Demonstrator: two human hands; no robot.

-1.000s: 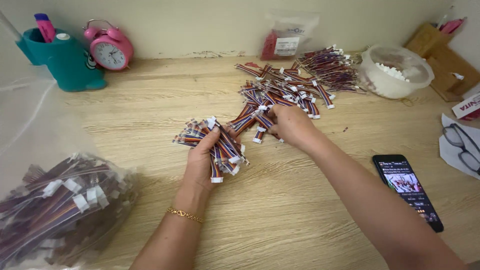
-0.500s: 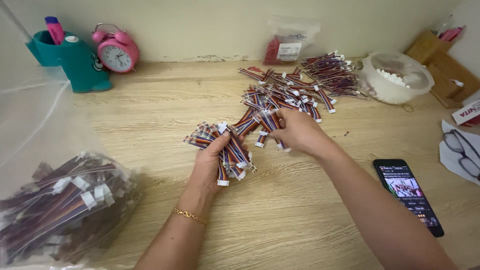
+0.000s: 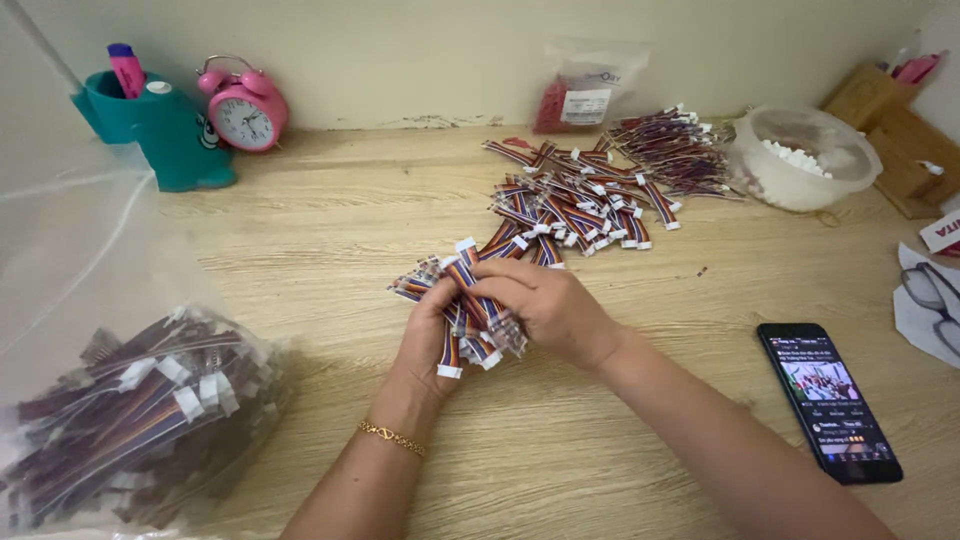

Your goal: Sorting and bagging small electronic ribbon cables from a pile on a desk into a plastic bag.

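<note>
Striped in red, blue and orange, a bundle of short ribbon cables (image 3: 462,305) with white plug ends sits at the centre of the frame, where we see both hands meet just above the table (image 3: 330,250). The left hand (image 3: 432,335) has its grip clenched around the bundle from below; a gold bracelet (image 3: 392,438) circles its wrist. The right hand (image 3: 548,308) closes over the same bundle from the right, its fingers (image 3: 505,290) pressing on the upper cables.

Directly above the hands, towards the upper centre, a loose pile of like cables (image 3: 585,195) lies spread on the wood, reaching up to a darker heap (image 3: 672,150) beside a clear round tub (image 3: 805,160) of small white parts. Behind the pile a small plastic packet (image 3: 585,95) of red pieces leans at the wall.

At lower left we note a clear plastic bag (image 3: 130,420) filled with more cables. In the upper left stand a teal pen holder (image 3: 150,130) and a pink alarm clock (image 3: 243,105). At lower right a black phone (image 3: 828,400) lies with its screen lit, and a pair of glasses (image 3: 935,300) rests at the right edge.
</note>
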